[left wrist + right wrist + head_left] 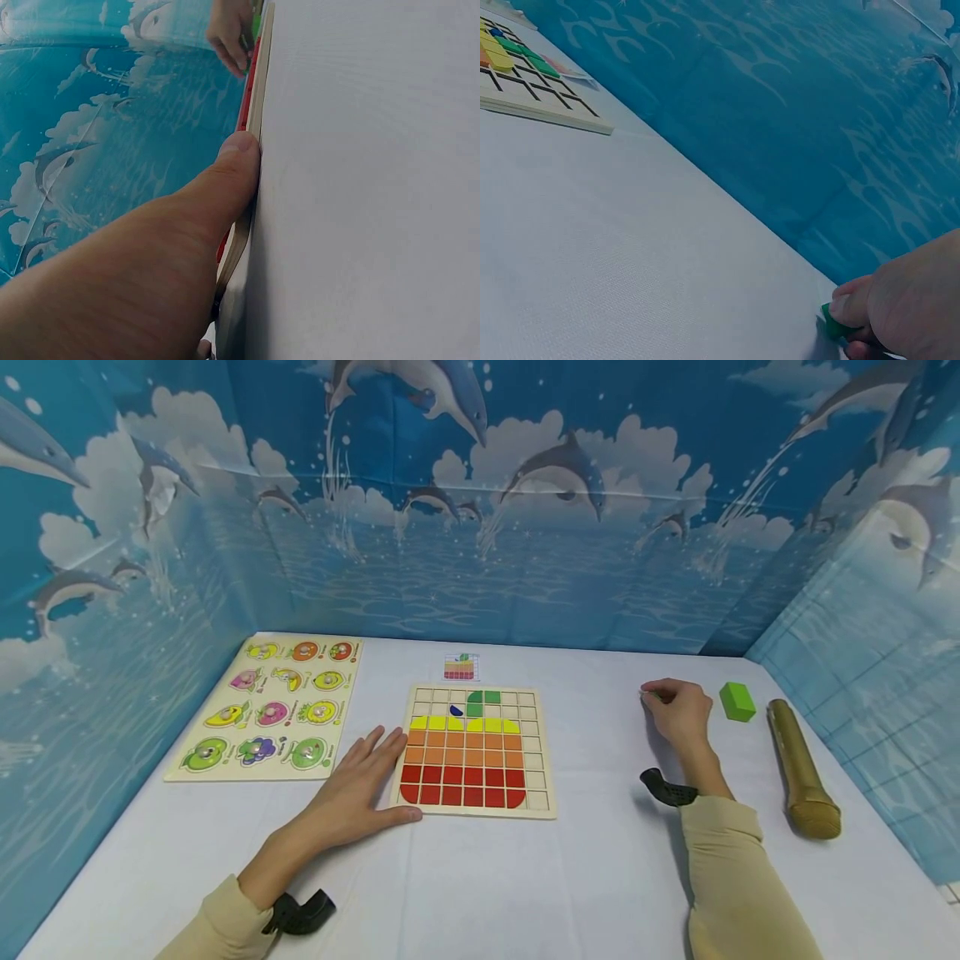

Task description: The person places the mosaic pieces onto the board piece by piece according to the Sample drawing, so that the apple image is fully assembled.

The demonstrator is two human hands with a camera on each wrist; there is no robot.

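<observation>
The right hand point(678, 710) is pinching a small green tile point(832, 324) against the white table point(585, 877), well to the right of the puzzle board point(475, 750). The left hand point(360, 793) is lying flat with fingers spread, its thumb point(232, 169) pressing the board's near left edge. A green block point(737, 701) and a gold microphone point(801, 768) are sitting farther right of the board, and a fruit puzzle point(272, 708) is lying to its left.
</observation>
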